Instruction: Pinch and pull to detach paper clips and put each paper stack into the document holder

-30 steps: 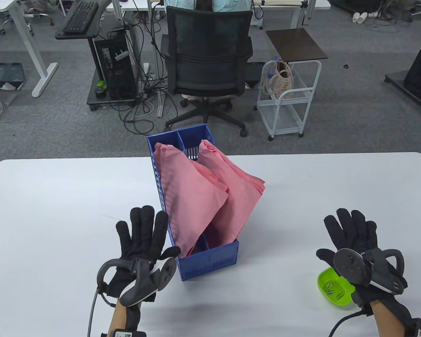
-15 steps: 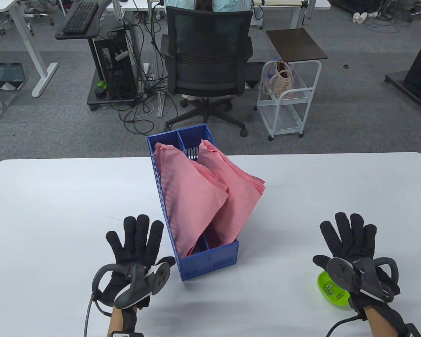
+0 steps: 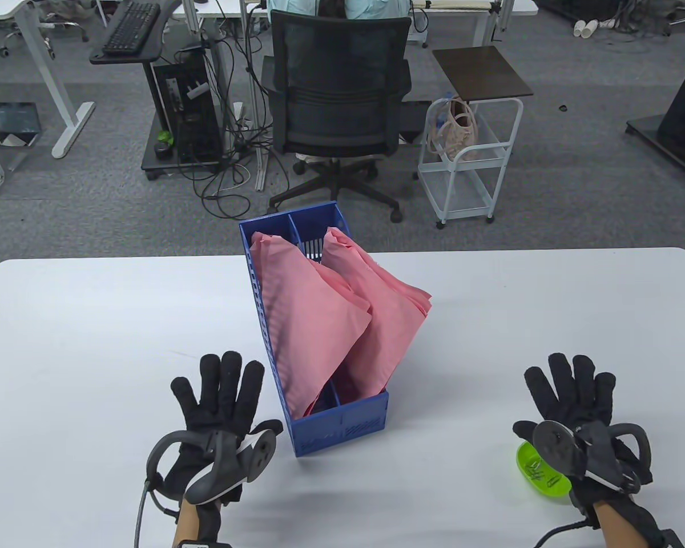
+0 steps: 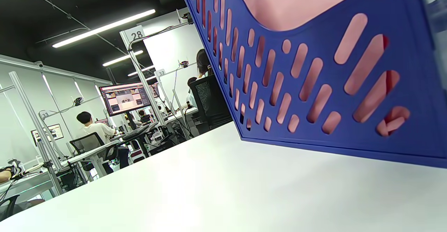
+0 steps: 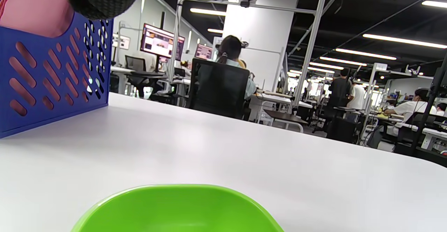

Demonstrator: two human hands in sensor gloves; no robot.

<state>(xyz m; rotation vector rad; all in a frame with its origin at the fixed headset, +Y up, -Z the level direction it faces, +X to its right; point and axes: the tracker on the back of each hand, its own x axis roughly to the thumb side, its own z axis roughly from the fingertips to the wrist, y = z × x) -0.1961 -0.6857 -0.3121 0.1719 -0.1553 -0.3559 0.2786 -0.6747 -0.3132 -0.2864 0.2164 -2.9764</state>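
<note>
on white table (image 3: 91, 319), blue holder (image 3: 342, 422); behind, office chair (image 3: 337, 108)

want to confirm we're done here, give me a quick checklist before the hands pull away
1. Both pink paper stacks in the blue document holder: ok.
2. Paper clips in the green bowl: ok.
3. Left hand flat, fingers straight, holding nothing: ok.
4. Right hand flat, holding nothing: ok.
5. No clips still on the stacks: cannot tell.
6. Holder upright on the table: ok.
</note>
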